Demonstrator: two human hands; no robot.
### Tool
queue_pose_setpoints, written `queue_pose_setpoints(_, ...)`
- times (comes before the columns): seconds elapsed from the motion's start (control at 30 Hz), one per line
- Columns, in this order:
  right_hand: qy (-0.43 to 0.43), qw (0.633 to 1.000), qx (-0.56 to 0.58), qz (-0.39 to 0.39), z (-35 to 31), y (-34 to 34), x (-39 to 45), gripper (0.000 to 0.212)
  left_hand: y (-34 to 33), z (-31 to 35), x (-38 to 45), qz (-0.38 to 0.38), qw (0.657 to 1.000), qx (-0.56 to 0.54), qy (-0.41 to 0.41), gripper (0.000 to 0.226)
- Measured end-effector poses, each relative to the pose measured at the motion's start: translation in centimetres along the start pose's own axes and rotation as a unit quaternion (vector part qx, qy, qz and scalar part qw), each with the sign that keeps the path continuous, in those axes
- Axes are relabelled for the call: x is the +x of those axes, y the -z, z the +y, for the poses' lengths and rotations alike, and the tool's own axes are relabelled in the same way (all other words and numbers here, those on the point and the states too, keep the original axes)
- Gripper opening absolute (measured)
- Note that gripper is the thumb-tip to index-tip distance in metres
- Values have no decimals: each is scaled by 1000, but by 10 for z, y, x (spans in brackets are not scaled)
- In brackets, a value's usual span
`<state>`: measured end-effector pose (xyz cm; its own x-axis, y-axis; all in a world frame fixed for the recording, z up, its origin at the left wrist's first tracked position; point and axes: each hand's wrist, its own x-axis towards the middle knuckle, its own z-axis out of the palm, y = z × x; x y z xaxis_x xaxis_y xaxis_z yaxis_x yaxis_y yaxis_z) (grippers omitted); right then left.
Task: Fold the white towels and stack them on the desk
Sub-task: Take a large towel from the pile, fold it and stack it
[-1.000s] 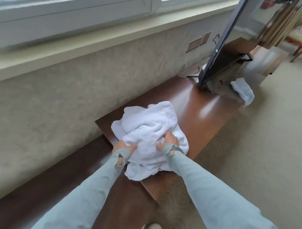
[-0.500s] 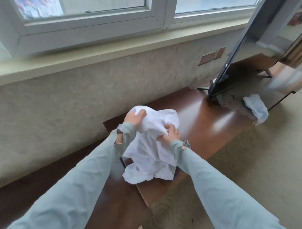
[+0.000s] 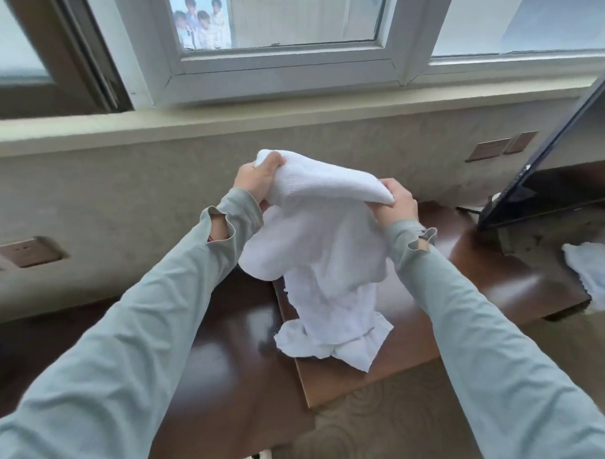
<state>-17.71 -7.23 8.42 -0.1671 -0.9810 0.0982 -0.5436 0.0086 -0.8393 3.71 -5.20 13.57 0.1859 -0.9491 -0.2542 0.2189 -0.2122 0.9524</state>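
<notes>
- The worktop (image 3: 474, 292) is a shiny brown wooden top under the window. Its front edge is close to the cloth, so a towel put down carelessly could slide off onto the floor.
- The big white towel (image 3: 325, 249) is lifted up in the air over the worktop. It is bunched and crumpled, not spread flat. Its bottom end lies on the wood, near the front edge.
- What could go wrong: I think the towel may fold crooked, because the hands hold bunches of cloth and not clear corners. It may need a shake first.
- If one hand lets go too soon, the heavy cloth could drop into a heap, or drag off the edge.
- I cannot tell if more than one towel is in this bundle. Two stuck together would make a lumpy fold.
- A small white towel (image 3: 594, 274) lies well apart, on the right end of the worktop, and hangs over the edge. It could slip to the floor if bumped.
- The left hand (image 3: 258, 181) has its fingers curled tight on the top of the big towel, held highest.
- The right hand (image 3: 398, 200) grips the towel's top edge too, a bit lower, thumb on the cloth.
</notes>
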Motion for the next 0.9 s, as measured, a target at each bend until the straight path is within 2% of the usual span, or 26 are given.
queue_pose_setpoints(0.1,96,994,18,41,-39,1,-3,30,32,-4,0,34,999,-33,14,30)
queue_pose_setpoints(0.2,167,982,45,77,-82,-15,-13,37,64,3,-3,55,997,-54,-6,32)
queue_pose_setpoints(0.33,200,974,78,70,-133,-54,-28,32,123,21,-8,90,991,-86,-47,33)
queue_pose_setpoints(0.5,229,971,57,33,-172,-139,-57,27,228,16,-6,119,985,-121,-26,56)
queue_pose_setpoints(0.63,186,982,22,-18,-167,-234,-94,38,326,-21,-6,171,981,-75,48,60)
queue_pose_setpoints(0.7,133,990,2,-56,-151,-285,-120,33,371,-51,-6,191,976,-34,101,63)
queue_pose_setpoints(0.77,79,991,-19,-103,-127,-331,-151,25,409,-84,-8,202,965,9,165,51)
queue_pose_setpoints(0.83,36,987,-43,-150,-100,-369,-185,23,441,-121,-12,218,947,65,225,29)
queue_pose_setpoints(0.9,-25,973,-81,-217,-73,-400,-221,20,468,-162,-18,220,928,110,280,20)
